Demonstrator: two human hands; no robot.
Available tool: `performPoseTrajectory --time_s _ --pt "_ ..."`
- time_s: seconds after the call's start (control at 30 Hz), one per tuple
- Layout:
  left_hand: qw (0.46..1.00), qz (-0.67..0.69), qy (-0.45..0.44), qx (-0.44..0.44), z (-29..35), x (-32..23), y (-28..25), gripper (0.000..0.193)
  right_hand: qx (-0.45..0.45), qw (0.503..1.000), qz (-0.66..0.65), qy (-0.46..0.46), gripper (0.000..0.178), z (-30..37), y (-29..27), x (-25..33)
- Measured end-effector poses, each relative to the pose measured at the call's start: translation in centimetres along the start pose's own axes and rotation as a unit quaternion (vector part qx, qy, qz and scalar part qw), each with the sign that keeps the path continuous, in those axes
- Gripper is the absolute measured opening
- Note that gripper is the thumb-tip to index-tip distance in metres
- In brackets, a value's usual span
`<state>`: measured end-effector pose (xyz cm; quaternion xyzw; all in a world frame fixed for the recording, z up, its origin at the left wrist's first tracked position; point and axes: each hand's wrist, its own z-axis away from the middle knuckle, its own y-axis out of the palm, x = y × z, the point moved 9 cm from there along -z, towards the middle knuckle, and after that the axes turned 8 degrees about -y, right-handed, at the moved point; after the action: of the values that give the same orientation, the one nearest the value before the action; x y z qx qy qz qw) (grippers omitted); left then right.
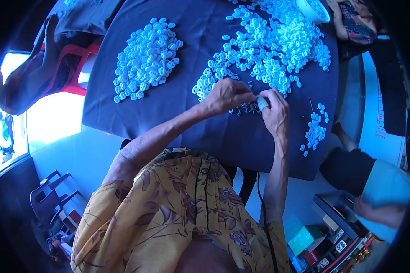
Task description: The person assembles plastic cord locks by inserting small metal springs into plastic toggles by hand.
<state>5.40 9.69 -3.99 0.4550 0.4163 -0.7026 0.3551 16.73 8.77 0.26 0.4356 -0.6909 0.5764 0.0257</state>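
Observation:
My left hand and my right hand meet over the near middle of the dark-covered table. Fingers of the left are pinched together; whatever they hold is too small to make out. The right hand is curled closed, with a pale greenish piece at its thumb, either a wrapping or something gripped. Small dark pin-like pieces lie scattered beneath both hands. Just beyond them spreads a large heap of small white oval plastic pieces with holes.
Another pile of white ovals lies at the left, and a smaller group at the right. A white bowl stands at the far right. Other people are around the table. A red chair stands left, and a dark cable hangs beside my right arm.

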Motion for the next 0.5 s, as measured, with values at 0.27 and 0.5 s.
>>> performPoseTrajectory --time_s 0.27,0.5 --pt "0.925 0.323 -0.127 0.158 -0.3 -0.8 -0.8 0.023 -0.012 0.994 0.035 -0.102 0.015 -3.7 -3.1 5.9" --pt "0.900 0.378 -0.121 0.179 0.5 -1.9 -2.2 0.019 -0.036 0.994 -0.076 -0.065 0.012 -5.1 -3.3 5.9"
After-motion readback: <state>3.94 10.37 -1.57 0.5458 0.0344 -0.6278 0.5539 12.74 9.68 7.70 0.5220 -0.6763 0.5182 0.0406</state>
